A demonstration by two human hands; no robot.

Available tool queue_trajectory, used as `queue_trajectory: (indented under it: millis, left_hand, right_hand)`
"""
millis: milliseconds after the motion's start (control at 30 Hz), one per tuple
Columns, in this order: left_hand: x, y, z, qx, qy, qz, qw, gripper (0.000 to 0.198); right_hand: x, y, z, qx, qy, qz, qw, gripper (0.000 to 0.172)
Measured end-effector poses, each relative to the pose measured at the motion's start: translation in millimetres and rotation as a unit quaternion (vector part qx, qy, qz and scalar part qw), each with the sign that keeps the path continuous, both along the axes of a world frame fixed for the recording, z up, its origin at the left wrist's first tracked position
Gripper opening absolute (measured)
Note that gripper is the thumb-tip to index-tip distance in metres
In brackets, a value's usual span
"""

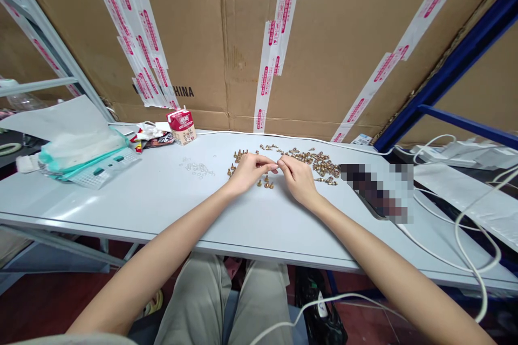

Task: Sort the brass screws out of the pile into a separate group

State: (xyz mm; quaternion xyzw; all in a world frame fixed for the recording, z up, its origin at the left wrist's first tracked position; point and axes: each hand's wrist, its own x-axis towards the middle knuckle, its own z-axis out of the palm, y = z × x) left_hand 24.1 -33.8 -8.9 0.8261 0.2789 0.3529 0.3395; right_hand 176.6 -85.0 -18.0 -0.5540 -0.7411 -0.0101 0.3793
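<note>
pinching closed, left hand (247,171), right hand (298,177), what they grip too tiny to tell, brass parts (321,163) beside

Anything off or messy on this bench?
Nothing damaged. A white cable loops off the table's front edge at right, a likely snag; wrappers lie beside the carton; brass pieces lie scattered loose.

One carton (182,125); one tissue pack (83,152); perhaps sixty brass fittings (320,162).

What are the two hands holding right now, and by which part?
Cannot be told: the left hand and right hand pinch fingertips together above the table near the small brass parts, hiding anything between them.
</note>
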Motion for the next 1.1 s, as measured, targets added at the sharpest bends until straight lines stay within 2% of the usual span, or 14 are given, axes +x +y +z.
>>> queue_trajectory:
  millis: [33, 100, 200, 267, 333, 433, 500, 567, 667, 800, 867, 933, 1000, 1100]
  left_hand:
    - [0, 0, -1.0, 0.016, 0.002, 0.011, 1.000, 0.027]
    - [1, -2, -3.4, 0.101, 0.012, 0.054, 0.993, 0.023]
    - [3, -6, -5.8, 0.245, 0.042, 0.110, 0.962, 0.020]
    - [4, -7, -5.0, 0.271, 0.054, 0.122, 0.953, 0.021]
    - [4, -7, -2.0, 0.232, 0.048, 0.110, 0.965, 0.022]
    - [1, -5, 3.7, 0.102, 0.019, 0.069, 0.992, 0.024]
    - [0, -3, 5.7, 0.020, 0.001, 0.048, 0.999, 0.024]
    - [-1, -1, 4.9, -0.027, -0.008, 0.038, 0.999, 0.022]
    - [2, -2, -0.2, -0.001, -0.002, 0.066, 0.998, 0.019]
    - [6, -7, -5.9, 0.169, 0.041, 0.133, 0.976, 0.013]
    - [6, -7, -4.9, 0.192, 0.045, 0.145, 0.970, 0.016]
    - [5, -6, -2.0, 0.136, 0.038, 0.125, 0.982, 0.022]
    - [4, -4, 1.0, 0.043, 0.020, 0.080, 0.996, 0.026]
    - [2, 0, 2.7, -0.071, -0.017, 0.027, 0.997, 0.028]
  right_hand:
    - [0, 0, -0.5, 0.001, -0.008, -0.002, 1.000, 0.033]
    - [0, 2, -1.6, -0.004, -0.004, -0.004, 1.000, 0.034]
    - [-2, 4, -2.6, -0.026, 0.039, 0.009, 0.999, 0.036]
    - [-2, 5, -2.4, -0.034, 0.065, 0.017, 0.997, 0.038]
    - [-1, 5, -1.8, -0.036, 0.071, 0.015, 0.997, 0.038]
    - [0, 4, -1.3, -0.039, 0.053, 0.001, 0.998, 0.037]
    - [1, 3, -1.7, -0.038, 0.035, -0.004, 0.999, 0.035]
    - [1, 4, -2.9, -0.033, 0.019, -0.006, 0.999, 0.035]
    - [0, 5, -5.1, -0.032, 0.005, -0.006, 0.999, 0.035]
    - [0, 7, -5.9, -0.047, 0.009, -0.002, 0.999, 0.037]
    - [0, 7, -5.1, -0.044, 0.021, -0.006, 0.999, 0.038]
    - [1, 7, -4.3, -0.033, 0.024, -0.015, 0.999, 0.039]
    - [1, 6, -3.8, -0.022, 0.011, -0.015, 1.000, 0.038]
    - [0, 4, -4.2, -0.011, -0.030, -0.008, 0.999, 0.037]
